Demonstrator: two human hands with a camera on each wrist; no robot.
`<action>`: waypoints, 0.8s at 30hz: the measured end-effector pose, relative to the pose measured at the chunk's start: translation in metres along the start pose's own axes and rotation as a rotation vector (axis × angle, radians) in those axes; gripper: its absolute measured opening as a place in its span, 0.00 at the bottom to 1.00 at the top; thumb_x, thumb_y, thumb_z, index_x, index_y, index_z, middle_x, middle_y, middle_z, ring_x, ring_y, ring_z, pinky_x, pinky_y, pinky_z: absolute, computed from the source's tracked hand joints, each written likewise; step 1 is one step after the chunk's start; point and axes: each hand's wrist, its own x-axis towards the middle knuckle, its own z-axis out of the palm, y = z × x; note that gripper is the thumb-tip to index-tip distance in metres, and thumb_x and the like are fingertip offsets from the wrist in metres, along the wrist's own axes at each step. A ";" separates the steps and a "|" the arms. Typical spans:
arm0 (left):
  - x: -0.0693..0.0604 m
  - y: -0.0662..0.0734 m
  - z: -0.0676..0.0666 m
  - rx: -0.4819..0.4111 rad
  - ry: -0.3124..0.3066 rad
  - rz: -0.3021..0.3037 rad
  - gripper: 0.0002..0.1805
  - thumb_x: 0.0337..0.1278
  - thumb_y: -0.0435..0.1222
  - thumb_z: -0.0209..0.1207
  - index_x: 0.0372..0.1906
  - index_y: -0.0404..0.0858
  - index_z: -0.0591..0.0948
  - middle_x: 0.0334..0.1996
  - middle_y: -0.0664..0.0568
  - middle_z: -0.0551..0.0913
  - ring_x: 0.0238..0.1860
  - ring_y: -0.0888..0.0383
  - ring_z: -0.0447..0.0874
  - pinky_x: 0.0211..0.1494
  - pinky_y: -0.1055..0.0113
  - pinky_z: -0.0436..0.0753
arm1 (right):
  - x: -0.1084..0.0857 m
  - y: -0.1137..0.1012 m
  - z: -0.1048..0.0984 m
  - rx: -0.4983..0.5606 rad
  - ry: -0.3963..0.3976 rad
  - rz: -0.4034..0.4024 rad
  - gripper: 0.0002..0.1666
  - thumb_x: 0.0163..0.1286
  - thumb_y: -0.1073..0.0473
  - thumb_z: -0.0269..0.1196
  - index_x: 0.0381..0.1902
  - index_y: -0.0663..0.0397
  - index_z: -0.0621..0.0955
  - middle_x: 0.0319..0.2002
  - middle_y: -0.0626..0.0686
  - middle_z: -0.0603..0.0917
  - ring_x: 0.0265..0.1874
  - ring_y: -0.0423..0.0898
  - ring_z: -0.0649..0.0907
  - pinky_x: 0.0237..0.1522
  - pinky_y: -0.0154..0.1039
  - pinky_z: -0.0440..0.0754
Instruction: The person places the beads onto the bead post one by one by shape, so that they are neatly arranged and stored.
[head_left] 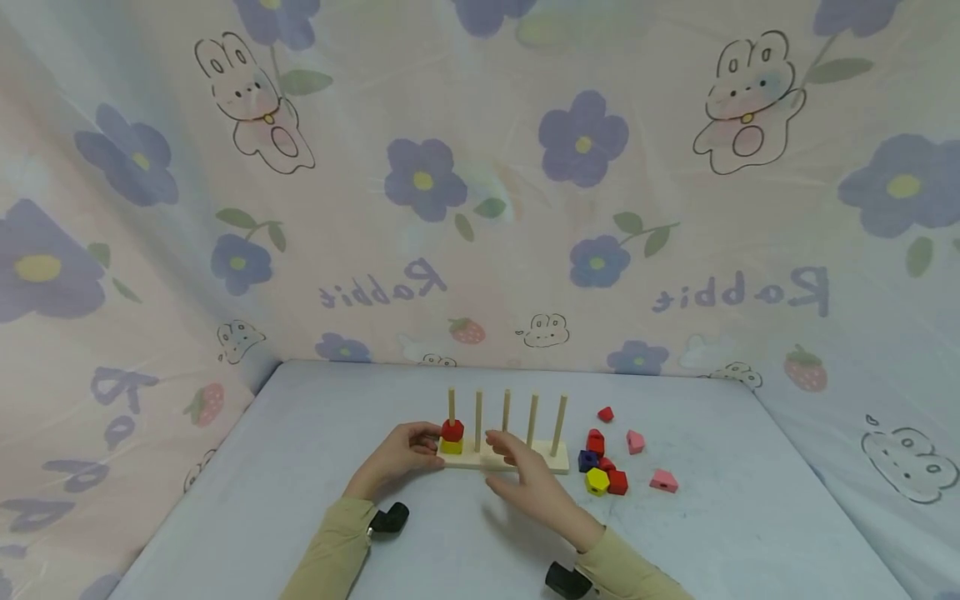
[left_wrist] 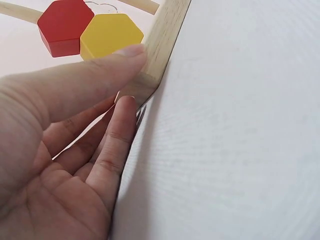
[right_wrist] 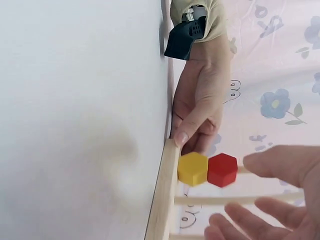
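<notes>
A wooden base (head_left: 557,460) with several upright pegs stands on the table. On its leftmost peg, a red hexagonal block (head_left: 452,431) rests on a yellow hexagonal block (left_wrist: 112,36). My left hand (head_left: 401,457) grips the left end of the base, its thumb beside the yellow block in the left wrist view. My right hand (head_left: 534,492) hovers in front of the middle pegs, thumb and fingers spread apart and holding nothing. In the right wrist view, that hand's fingers (right_wrist: 250,220) are near the pegs, off the red block (right_wrist: 222,170).
Right of the base lie loose blocks: several red ones (head_left: 617,482), a dark blue one (head_left: 588,461), a yellow one (head_left: 597,481) and two pink ones (head_left: 663,481). A patterned cloth (head_left: 480,250) hangs behind the white table (head_left: 300,433).
</notes>
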 end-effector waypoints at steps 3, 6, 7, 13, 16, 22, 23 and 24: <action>0.000 0.000 0.000 -0.003 0.006 -0.006 0.28 0.42 0.25 0.71 0.54 0.28 0.76 0.37 0.44 0.79 0.36 0.54 0.77 0.39 0.70 0.79 | -0.014 0.002 -0.016 -0.030 -0.055 0.006 0.31 0.63 0.67 0.65 0.63 0.58 0.70 0.57 0.59 0.76 0.54 0.56 0.77 0.52 0.48 0.77; 0.000 -0.001 0.000 0.020 0.011 -0.006 0.28 0.43 0.26 0.71 0.54 0.29 0.77 0.37 0.45 0.79 0.36 0.54 0.77 0.41 0.69 0.79 | -0.027 0.008 -0.034 -0.091 -0.077 -0.014 0.27 0.62 0.67 0.66 0.59 0.57 0.73 0.54 0.57 0.78 0.51 0.55 0.78 0.48 0.45 0.79; 0.000 -0.001 -0.001 0.026 0.012 -0.009 0.28 0.43 0.27 0.71 0.54 0.30 0.77 0.37 0.46 0.79 0.36 0.54 0.77 0.41 0.68 0.79 | -0.032 0.009 -0.041 -0.118 -0.078 -0.020 0.26 0.62 0.67 0.66 0.58 0.56 0.74 0.53 0.56 0.79 0.50 0.55 0.78 0.47 0.45 0.79; -0.001 -0.001 -0.001 0.073 0.003 -0.011 0.28 0.43 0.30 0.72 0.53 0.32 0.78 0.36 0.48 0.78 0.36 0.54 0.77 0.42 0.69 0.79 | -0.055 0.025 -0.080 -0.302 -0.056 -0.007 0.23 0.60 0.69 0.67 0.54 0.59 0.77 0.50 0.53 0.80 0.48 0.52 0.79 0.48 0.49 0.79; -0.001 -0.001 -0.001 0.052 0.002 -0.014 0.28 0.43 0.29 0.72 0.53 0.32 0.78 0.37 0.47 0.79 0.37 0.54 0.77 0.42 0.69 0.79 | -0.061 0.032 -0.095 -0.401 -0.047 0.049 0.22 0.58 0.68 0.68 0.52 0.58 0.79 0.49 0.51 0.80 0.48 0.50 0.79 0.50 0.50 0.78; 0.001 -0.004 -0.001 0.013 0.000 0.000 0.27 0.43 0.27 0.72 0.53 0.29 0.77 0.37 0.45 0.79 0.36 0.55 0.77 0.40 0.71 0.79 | -0.064 0.041 -0.112 -0.515 -0.079 0.105 0.18 0.57 0.67 0.70 0.46 0.56 0.82 0.43 0.49 0.81 0.42 0.46 0.79 0.47 0.46 0.80; 0.001 -0.004 -0.002 0.009 -0.001 0.006 0.27 0.43 0.27 0.72 0.53 0.29 0.77 0.37 0.44 0.79 0.36 0.55 0.77 0.40 0.71 0.79 | -0.064 0.043 -0.113 -0.535 -0.088 0.100 0.17 0.56 0.68 0.70 0.45 0.56 0.82 0.42 0.49 0.81 0.41 0.46 0.79 0.47 0.46 0.80; 0.001 -0.004 -0.002 0.012 -0.002 0.010 0.27 0.43 0.27 0.72 0.53 0.29 0.77 0.37 0.44 0.79 0.36 0.55 0.77 0.40 0.71 0.79 | -0.063 0.045 -0.113 -0.550 -0.096 0.094 0.17 0.56 0.68 0.70 0.44 0.57 0.82 0.41 0.49 0.81 0.40 0.46 0.79 0.46 0.45 0.80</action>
